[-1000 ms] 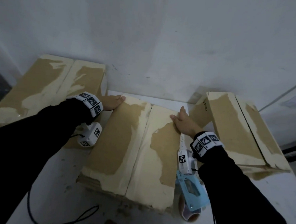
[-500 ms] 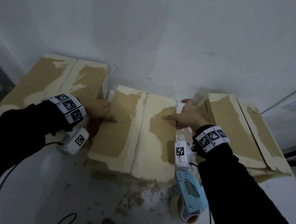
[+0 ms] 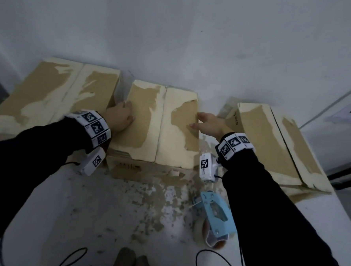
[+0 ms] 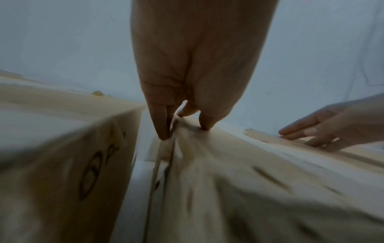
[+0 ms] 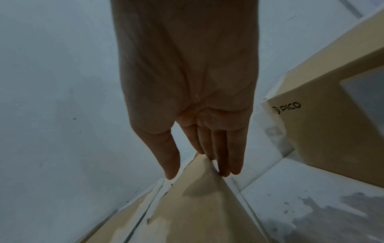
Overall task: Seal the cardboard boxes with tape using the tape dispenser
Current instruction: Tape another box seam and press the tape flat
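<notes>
Head view. The middle cardboard box (image 3: 160, 127) stands against the white wall (image 3: 176, 40), its 2 top flaps closed and its paper surface torn in pale patches. The left hand (image 3: 120, 117) lies on the box's left edge, thumb on the top flap, fingers going down the left side out of sight. The right hand (image 3: 209, 124) is at the box's right edge, fingers straight and relaxed, thumb on the top flap; it holds nothing. Both forearms in black sleeves (image 3: 35, 155) reach forward, each with a marker-printed wristband. A second cardboard box (image 3: 56, 92) stands just left of the middle box, a third box (image 3: 272, 143) to its right, apart. The blue tape dispenser (image 3: 216, 215) lies on the white table (image 3: 63, 208) nearer than the middle box, at its right corner, touched by neither hand. Paper scraps litter the table in front of the box.

Left wrist view. The left hand (image 4: 195, 65) pinches the box's (image 4: 249, 180) upper left edge: fingers (image 4: 163, 125) down the side wall, thumb on top. The neighbouring box (image 4: 62, 156) stands close beside. The right hand (image 4: 324, 128) rests flat at the far edge. The picture is blurred.

Right wrist view. The right hand (image 5: 187, 82) is released: straight fingers (image 5: 226, 154) lie against the box's (image 5: 197, 205) right side, thumb touching the top edge. The third box (image 5: 332, 115), printed PICO, stands to the right.
</notes>
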